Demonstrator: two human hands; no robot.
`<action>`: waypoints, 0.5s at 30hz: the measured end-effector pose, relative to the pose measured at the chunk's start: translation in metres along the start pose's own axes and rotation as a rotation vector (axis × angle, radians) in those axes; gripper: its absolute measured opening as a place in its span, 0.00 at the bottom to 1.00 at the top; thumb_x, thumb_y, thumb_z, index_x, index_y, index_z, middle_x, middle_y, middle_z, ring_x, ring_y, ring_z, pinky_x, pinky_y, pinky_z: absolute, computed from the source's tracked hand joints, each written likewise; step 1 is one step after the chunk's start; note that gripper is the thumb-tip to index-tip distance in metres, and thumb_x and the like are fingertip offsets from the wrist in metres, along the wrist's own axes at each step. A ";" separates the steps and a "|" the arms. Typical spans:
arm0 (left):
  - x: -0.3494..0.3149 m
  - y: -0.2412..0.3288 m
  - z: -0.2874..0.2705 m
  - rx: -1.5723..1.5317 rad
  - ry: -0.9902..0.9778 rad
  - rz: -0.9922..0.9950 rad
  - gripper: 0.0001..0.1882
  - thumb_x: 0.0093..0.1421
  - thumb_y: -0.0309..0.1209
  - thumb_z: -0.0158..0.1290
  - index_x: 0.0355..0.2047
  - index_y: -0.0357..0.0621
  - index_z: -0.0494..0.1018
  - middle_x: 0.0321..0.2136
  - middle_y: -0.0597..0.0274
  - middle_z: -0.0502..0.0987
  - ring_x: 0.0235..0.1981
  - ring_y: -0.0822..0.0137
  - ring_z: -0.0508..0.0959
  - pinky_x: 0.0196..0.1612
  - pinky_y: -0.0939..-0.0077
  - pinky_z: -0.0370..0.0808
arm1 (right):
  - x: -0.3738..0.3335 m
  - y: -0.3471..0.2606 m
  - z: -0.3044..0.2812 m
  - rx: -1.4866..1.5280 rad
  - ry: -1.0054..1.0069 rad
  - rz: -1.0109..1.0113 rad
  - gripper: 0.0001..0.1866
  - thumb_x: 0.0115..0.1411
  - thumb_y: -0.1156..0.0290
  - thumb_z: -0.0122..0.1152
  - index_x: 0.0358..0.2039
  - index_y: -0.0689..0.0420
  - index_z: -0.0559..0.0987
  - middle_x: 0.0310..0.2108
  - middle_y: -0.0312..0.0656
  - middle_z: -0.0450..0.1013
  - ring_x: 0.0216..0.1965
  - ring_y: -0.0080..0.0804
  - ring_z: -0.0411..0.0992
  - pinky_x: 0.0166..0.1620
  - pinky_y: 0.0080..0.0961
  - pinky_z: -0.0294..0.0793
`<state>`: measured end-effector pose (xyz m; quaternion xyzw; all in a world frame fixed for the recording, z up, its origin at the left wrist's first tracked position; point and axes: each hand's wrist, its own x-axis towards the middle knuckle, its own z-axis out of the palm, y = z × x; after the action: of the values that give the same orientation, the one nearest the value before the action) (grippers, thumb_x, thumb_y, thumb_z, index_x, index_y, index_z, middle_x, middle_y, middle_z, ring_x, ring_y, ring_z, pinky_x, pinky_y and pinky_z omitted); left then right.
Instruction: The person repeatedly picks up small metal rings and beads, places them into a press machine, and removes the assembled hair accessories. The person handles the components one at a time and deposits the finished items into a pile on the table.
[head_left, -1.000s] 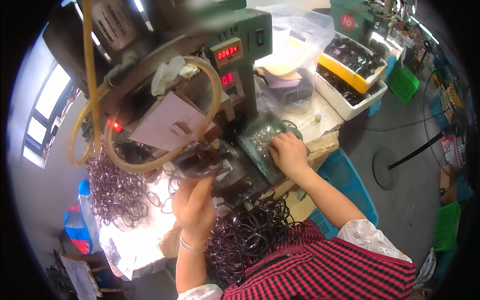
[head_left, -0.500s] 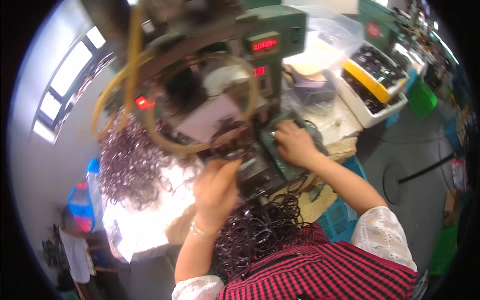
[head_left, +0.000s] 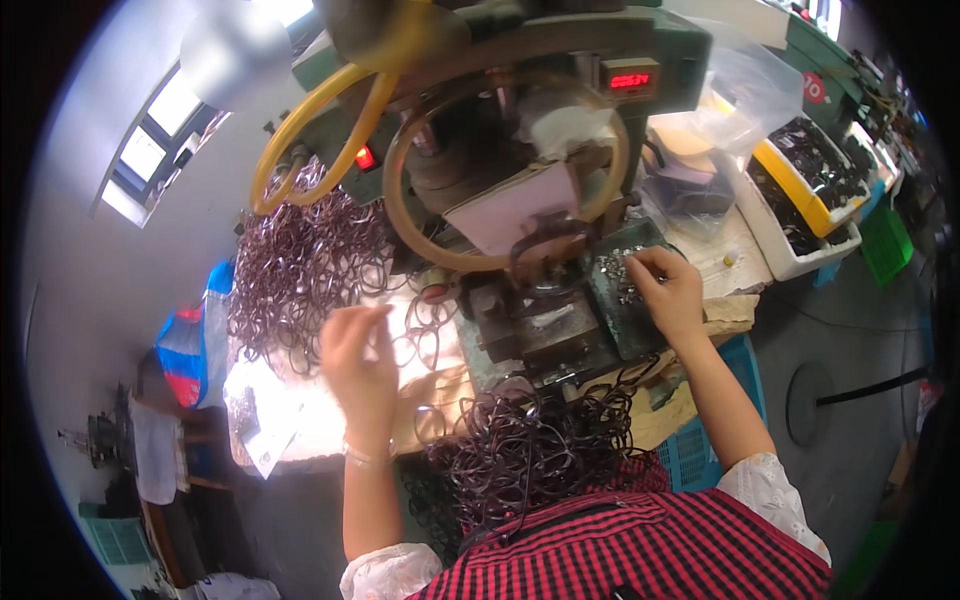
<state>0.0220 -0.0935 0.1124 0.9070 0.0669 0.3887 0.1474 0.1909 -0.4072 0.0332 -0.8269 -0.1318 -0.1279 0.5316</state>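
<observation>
My left hand (head_left: 360, 370) is raised over the pale worktop, its fingers bent with a gap between thumb and forefinger, and nothing shows in it. Thin dark loops (head_left: 425, 325) lie just to its right, beside a large heap of glossy dark brown loops (head_left: 310, 260). My right hand (head_left: 668, 292) reaches into a green tray (head_left: 620, 325) and pinches at small silvery metal pieces (head_left: 618, 272); what its fingertips hold is too small to make out. Between the hands stands a bench press (head_left: 545, 320) with a metal block. A second tangle of dark loops (head_left: 540, 440) rests on my lap.
A pale ring-shaped guard (head_left: 400, 215) and yellow hose (head_left: 290, 135) hang before the press. A red-digit counter (head_left: 630, 80) is mounted on it. White and yellow bins (head_left: 800, 265) of dark parts stand at right, a blue crate (head_left: 745, 385) below the worktop.
My left hand has moved left, away from the press front, toward the heap. My right hand has lifted from lying flat over the tray to a pinch. The view has shifted.
</observation>
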 end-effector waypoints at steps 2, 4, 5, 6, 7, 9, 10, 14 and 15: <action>-0.010 -0.022 0.037 0.097 -0.146 0.070 0.08 0.51 0.19 0.59 0.32 0.43 0.81 0.28 0.59 0.74 0.34 0.58 0.74 0.39 0.64 0.73 | 0.002 -0.004 0.002 0.059 -0.020 0.068 0.07 0.57 0.70 0.70 0.31 0.60 0.82 0.27 0.41 0.78 0.31 0.25 0.75 0.36 0.21 0.71; -0.026 -0.047 0.067 0.169 -0.310 0.007 0.06 0.50 0.22 0.58 0.29 0.45 0.80 0.30 0.57 0.75 0.37 0.53 0.76 0.42 0.61 0.74 | -0.001 -0.003 -0.002 0.119 -0.015 0.076 0.07 0.57 0.71 0.70 0.32 0.61 0.81 0.27 0.39 0.78 0.31 0.26 0.75 0.37 0.22 0.72; -0.035 -0.060 0.079 0.166 -0.389 -0.033 0.06 0.49 0.23 0.59 0.29 0.46 0.81 0.31 0.56 0.75 0.38 0.51 0.77 0.43 0.61 0.74 | -0.003 -0.003 -0.007 0.147 -0.018 0.078 0.07 0.57 0.71 0.70 0.32 0.61 0.81 0.27 0.39 0.78 0.31 0.27 0.75 0.37 0.22 0.72; -0.045 -0.075 0.088 0.121 -0.392 -0.102 0.04 0.51 0.25 0.58 0.28 0.45 0.81 0.31 0.56 0.76 0.36 0.50 0.78 0.41 0.60 0.75 | -0.010 -0.002 -0.011 0.126 -0.008 0.034 0.07 0.56 0.73 0.69 0.33 0.61 0.80 0.29 0.38 0.77 0.33 0.28 0.75 0.39 0.24 0.72; -0.046 -0.072 0.088 0.062 -0.351 -0.099 0.03 0.52 0.26 0.59 0.28 0.45 0.81 0.30 0.56 0.77 0.34 0.52 0.79 0.38 0.61 0.76 | -0.016 0.001 -0.019 0.090 0.045 0.007 0.07 0.56 0.74 0.69 0.33 0.61 0.80 0.30 0.39 0.77 0.34 0.28 0.75 0.40 0.24 0.72; -0.045 -0.063 0.078 0.059 -0.371 -0.237 0.03 0.53 0.25 0.59 0.28 0.44 0.81 0.30 0.57 0.77 0.32 0.54 0.79 0.36 0.65 0.75 | -0.037 0.006 -0.043 0.016 0.146 -0.038 0.06 0.55 0.76 0.69 0.33 0.61 0.80 0.31 0.40 0.77 0.35 0.28 0.75 0.41 0.25 0.73; -0.046 -0.065 0.068 0.022 -0.328 -0.220 0.03 0.55 0.24 0.59 0.30 0.43 0.80 0.28 0.58 0.77 0.29 0.58 0.78 0.34 0.67 0.75 | -0.046 0.011 -0.056 -0.035 0.193 -0.025 0.06 0.54 0.79 0.68 0.33 0.62 0.81 0.32 0.41 0.77 0.36 0.30 0.75 0.42 0.26 0.74; -0.065 -0.088 0.036 -0.109 -0.032 -0.236 0.04 0.57 0.20 0.59 0.33 0.37 0.78 0.29 0.60 0.78 0.26 0.68 0.77 0.32 0.75 0.74 | -0.072 0.028 -0.084 0.134 0.202 0.209 0.07 0.58 0.79 0.66 0.39 0.63 0.83 0.38 0.38 0.81 0.38 0.23 0.76 0.44 0.20 0.74; -0.067 -0.085 0.033 -0.369 0.015 -0.519 0.03 0.62 0.20 0.56 0.36 0.35 0.78 0.31 0.62 0.79 0.26 0.72 0.76 0.31 0.79 0.73 | -0.072 0.025 -0.085 0.189 0.180 0.251 0.08 0.59 0.79 0.65 0.40 0.63 0.83 0.38 0.38 0.81 0.39 0.22 0.76 0.44 0.19 0.74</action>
<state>-0.0007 -0.0361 0.0174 0.8147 0.2254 0.3506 0.4031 0.1266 -0.5008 0.0206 -0.7684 0.0092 -0.1212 0.6284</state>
